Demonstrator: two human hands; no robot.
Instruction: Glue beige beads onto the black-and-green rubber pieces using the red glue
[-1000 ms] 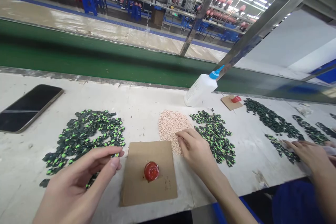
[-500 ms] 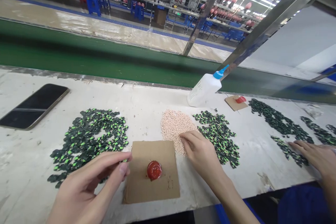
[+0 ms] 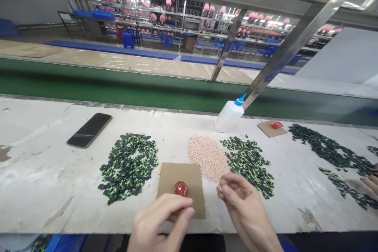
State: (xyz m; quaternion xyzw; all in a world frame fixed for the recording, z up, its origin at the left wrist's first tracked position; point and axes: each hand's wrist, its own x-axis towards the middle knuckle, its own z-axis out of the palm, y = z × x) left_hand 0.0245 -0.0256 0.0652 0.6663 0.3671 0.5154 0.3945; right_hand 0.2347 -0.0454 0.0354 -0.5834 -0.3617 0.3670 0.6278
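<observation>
My left hand [image 3: 165, 224] is closed in a pinch just in front of a small cap of glossy red paste [image 3: 180, 188]. Its fingertips hide whatever they hold, if anything. The cap sits on a square of brown cardboard [image 3: 196, 201], partly covered by that hand. To the right of the cardboard, my right hand [image 3: 242, 201] pinches what looks like a tiny pale pink bead at its fingertips. Just beyond that hand spreads a heap of pale pink beads [image 3: 208, 155]. Dark pieces with bright green marks form one pile on the left [image 3: 130, 165] and another pile on the right [image 3: 251, 161].
A white squeeze bottle [image 3: 228, 117] with a blue nozzle stands behind the beads. A black phone [image 3: 89, 130] lies at left. Another cardboard piece [image 3: 270, 129] bears a red cap [image 3: 277, 125]. Another person's hand [image 3: 371, 183] is at the right edge, near more dark pieces [image 3: 330, 147].
My right hand has lifted away from the bead heap and turned, fingertips pinched. My left hand has come over the cardboard's near part, close to the red paste. The camera view has shifted.
</observation>
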